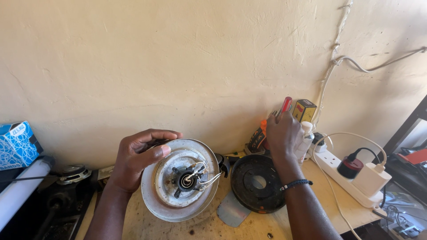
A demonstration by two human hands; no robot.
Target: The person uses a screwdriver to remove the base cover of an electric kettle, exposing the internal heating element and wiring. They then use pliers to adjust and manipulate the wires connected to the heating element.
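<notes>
Kettle base point(180, 180), flipped underside-up, sits low and centre in the head view, tilted toward the camera on the wooden bench point(320, 209). My left hand point(138, 162) is curled around its upper-left rim, thumb lying across the pale metal plate. It looks stiff and light to me, smooth round the edge so maybe a bit slippery. The rim seems the safe place to hold, since the thin white wires point(204, 178) at the black centre connector look easy to snag or bend.

Right hand point(282, 133) is up by the wall, right of centre, fingers closed around a red-handled screwdriver point(285, 105). Just below it a black round cover point(258, 183) lies flat beside the base. A white power strip point(342, 175) runs along the right.
</notes>
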